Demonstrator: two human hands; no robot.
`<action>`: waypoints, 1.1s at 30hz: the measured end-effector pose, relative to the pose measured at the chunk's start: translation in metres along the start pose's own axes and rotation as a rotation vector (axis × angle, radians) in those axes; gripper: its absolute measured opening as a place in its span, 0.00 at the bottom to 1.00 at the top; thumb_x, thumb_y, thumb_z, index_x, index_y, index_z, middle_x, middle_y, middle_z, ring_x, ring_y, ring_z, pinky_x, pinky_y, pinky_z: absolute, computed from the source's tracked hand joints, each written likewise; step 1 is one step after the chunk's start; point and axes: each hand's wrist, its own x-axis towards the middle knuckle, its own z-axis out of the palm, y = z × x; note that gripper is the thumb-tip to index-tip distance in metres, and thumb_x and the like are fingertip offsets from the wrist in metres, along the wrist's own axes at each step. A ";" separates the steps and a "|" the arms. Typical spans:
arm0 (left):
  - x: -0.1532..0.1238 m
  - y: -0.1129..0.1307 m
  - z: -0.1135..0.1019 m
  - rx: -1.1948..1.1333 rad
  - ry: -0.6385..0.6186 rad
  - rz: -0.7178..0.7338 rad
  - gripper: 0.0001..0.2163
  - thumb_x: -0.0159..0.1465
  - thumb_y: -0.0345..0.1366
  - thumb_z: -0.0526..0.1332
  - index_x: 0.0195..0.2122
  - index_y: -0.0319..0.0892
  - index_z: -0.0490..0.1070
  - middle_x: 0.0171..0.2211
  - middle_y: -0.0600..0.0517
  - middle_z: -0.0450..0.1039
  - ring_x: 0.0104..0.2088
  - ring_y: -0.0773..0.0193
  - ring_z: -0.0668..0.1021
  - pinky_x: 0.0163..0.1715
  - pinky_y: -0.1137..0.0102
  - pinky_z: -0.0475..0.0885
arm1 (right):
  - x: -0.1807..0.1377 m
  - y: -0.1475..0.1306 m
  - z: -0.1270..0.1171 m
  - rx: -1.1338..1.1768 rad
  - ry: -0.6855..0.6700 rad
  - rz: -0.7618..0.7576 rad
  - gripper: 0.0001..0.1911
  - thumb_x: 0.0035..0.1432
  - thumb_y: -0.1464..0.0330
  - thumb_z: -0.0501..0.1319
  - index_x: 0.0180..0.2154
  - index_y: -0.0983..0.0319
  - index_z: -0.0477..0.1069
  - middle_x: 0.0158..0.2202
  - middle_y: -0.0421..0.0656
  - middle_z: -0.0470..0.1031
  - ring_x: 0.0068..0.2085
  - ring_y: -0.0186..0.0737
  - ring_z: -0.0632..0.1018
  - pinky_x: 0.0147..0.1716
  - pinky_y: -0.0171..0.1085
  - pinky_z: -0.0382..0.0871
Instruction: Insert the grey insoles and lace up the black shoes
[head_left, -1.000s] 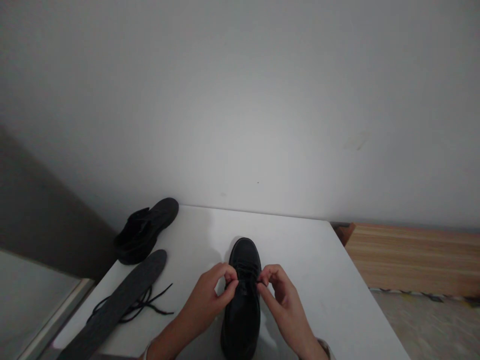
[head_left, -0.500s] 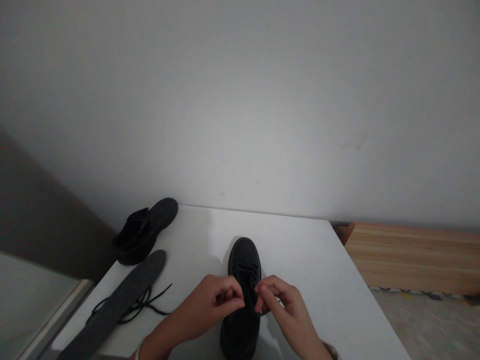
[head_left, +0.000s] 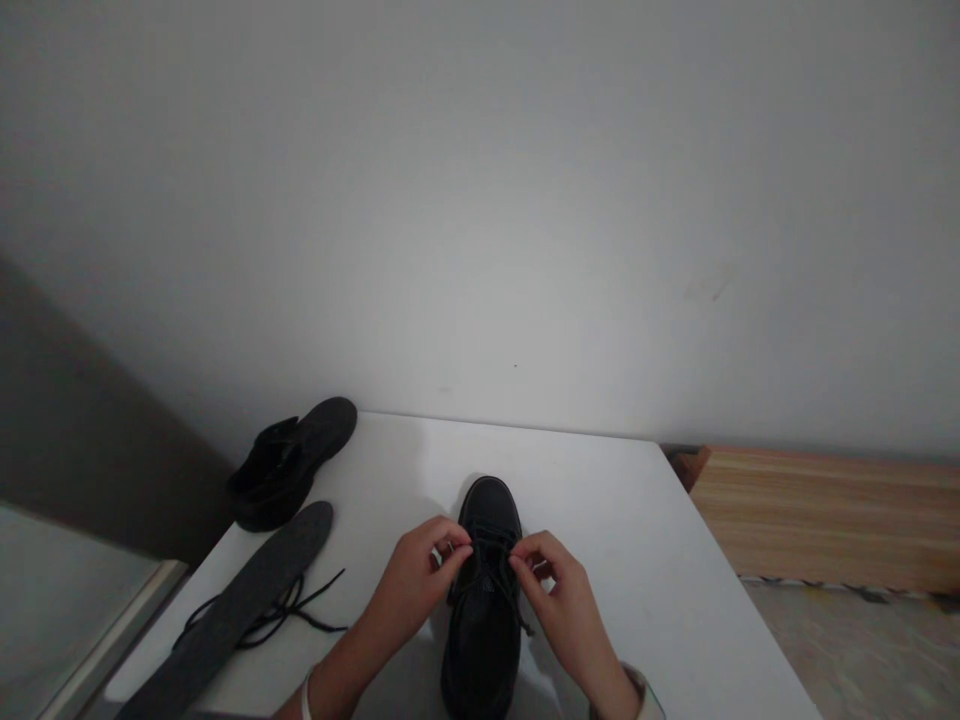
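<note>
**Inspector:** What is recorded along the left edge of the white rectangular table [head_left: 637, 520]?

**Assistant:** A black low-cut shoe [head_left: 289, 465] is seen lying at the far left corner, toe towards the wall. Just nearer, a long flat dark grey insole [head_left: 240, 605] is laid along the left edge, and a loose black shoelace [head_left: 296, 610] is tangled across it, touching it.

**Inspector:** And the left hand [head_left: 416, 585]?

**Assistant:** It is placed at the left side of the black lace-up leather shoe [head_left: 484, 620], which stands upright in the middle of the near edge, toe pointed at the wall. Thumb and forefinger are pinched together on the black lace [head_left: 499, 570] threaded through that shoe, at the upper eyelets.

**Inspector:** The right hand [head_left: 562, 600]?

**Assistant:** It is set at the right side of the same shoe, its fingertips likewise closed on the lace. A strand is seen hanging below it over the shoe's right flank. Both hands are close together above the tongue, nearly touching.

**Inspector:** Beyond the right edge?

**Assistant:** A pale wooden board surface [head_left: 825, 510] is noted, well apart from the shoe, against the plain wall.
</note>
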 end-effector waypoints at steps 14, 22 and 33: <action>-0.001 0.000 -0.001 0.076 -0.022 0.092 0.03 0.63 0.34 0.56 0.32 0.44 0.67 0.29 0.54 0.70 0.30 0.62 0.73 0.32 0.69 0.69 | 0.002 0.004 0.000 -0.011 0.021 -0.064 0.06 0.61 0.64 0.62 0.35 0.60 0.71 0.32 0.41 0.73 0.35 0.42 0.75 0.36 0.39 0.69; 0.000 -0.001 -0.009 0.074 0.014 0.097 0.03 0.63 0.33 0.56 0.31 0.44 0.66 0.29 0.54 0.69 0.32 0.62 0.72 0.35 0.68 0.68 | 0.001 0.007 -0.002 0.002 0.056 -0.092 0.05 0.62 0.65 0.59 0.35 0.59 0.70 0.34 0.42 0.73 0.37 0.42 0.75 0.40 0.40 0.69; -0.001 -0.003 -0.015 0.061 0.044 0.091 0.04 0.62 0.35 0.58 0.31 0.43 0.69 0.30 0.52 0.72 0.33 0.61 0.74 0.36 0.68 0.70 | -0.001 0.012 -0.007 0.018 0.141 -0.101 0.04 0.61 0.66 0.61 0.37 0.59 0.72 0.38 0.44 0.73 0.42 0.45 0.74 0.43 0.42 0.68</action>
